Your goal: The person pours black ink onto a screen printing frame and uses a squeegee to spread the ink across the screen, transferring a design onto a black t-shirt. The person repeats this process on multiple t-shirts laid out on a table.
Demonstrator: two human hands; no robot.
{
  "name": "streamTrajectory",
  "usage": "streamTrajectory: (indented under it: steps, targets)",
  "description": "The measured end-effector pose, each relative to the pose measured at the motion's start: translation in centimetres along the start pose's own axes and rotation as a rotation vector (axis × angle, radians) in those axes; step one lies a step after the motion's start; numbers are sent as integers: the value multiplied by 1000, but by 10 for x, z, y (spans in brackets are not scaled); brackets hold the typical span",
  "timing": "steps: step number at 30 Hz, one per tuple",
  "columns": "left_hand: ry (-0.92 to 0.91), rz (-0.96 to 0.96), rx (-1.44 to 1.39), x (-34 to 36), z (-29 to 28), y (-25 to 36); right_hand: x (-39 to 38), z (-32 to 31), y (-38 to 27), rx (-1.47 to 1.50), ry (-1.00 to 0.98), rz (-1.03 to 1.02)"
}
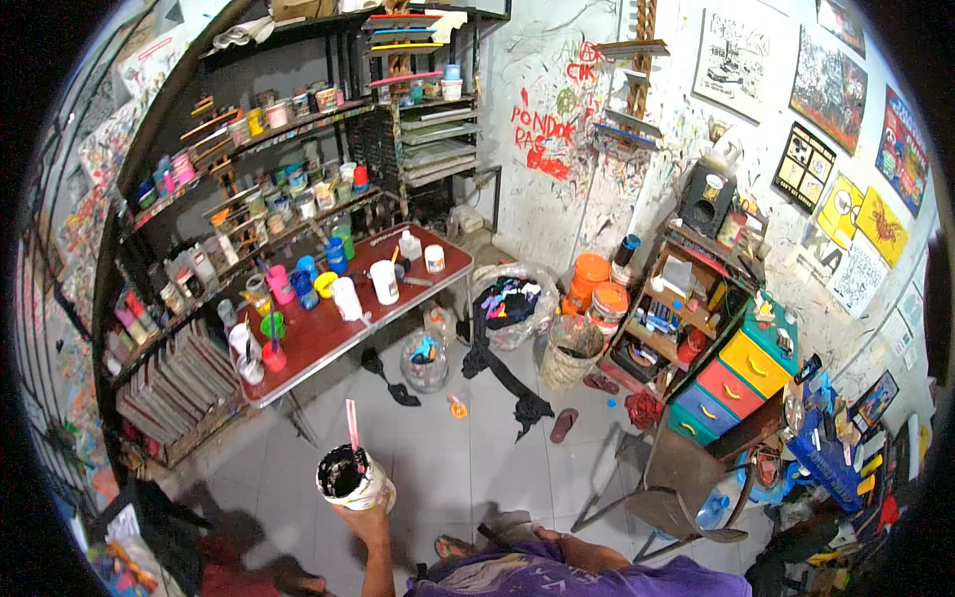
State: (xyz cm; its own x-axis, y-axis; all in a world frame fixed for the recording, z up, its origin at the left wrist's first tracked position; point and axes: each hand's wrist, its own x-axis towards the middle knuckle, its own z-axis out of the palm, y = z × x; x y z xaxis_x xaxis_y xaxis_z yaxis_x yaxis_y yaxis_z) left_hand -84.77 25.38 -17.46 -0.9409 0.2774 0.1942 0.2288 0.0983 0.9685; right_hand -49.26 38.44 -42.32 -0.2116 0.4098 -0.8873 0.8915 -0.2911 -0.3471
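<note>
- Currently, your left hand is clamped around the lower side of a white plastic tub, aloft over the gray tiled floor and well apart from the red tabletop.
- Dark, paint-like matter coats the tub's inside; a pink-and-white stick juts from its mouth, with neither of your hands on it.
- Holding or carrying the tub appears to be your step in hand; one frame cannot settle which.
- Your next move likely calls for a firm grip and a level rim, lest the contents slop or the stick swing.
- Your right hand rests near the front of your purple shirt; its fingertips are unclear, so whether it grips anything cannot be told.
- Hidden from you: the tub's base, the stick's lower end and the depth of the contents. Fisheye bend obscures any tilt.
</note>
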Motion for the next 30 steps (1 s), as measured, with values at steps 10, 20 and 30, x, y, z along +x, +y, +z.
streamTrajectory:
  steps: [10, 20, 30]
  targets:
    - [71, -24, 15, 208, 142, -48, 92, -101, -156, 49, -90, 5]
    - [235, 19, -272, 343, 225, -77, 156, -225, -300, 152, -239, -57]
    - [116, 5, 40, 472, 233, -177, 260, -211, -393, 463, -299, 196]
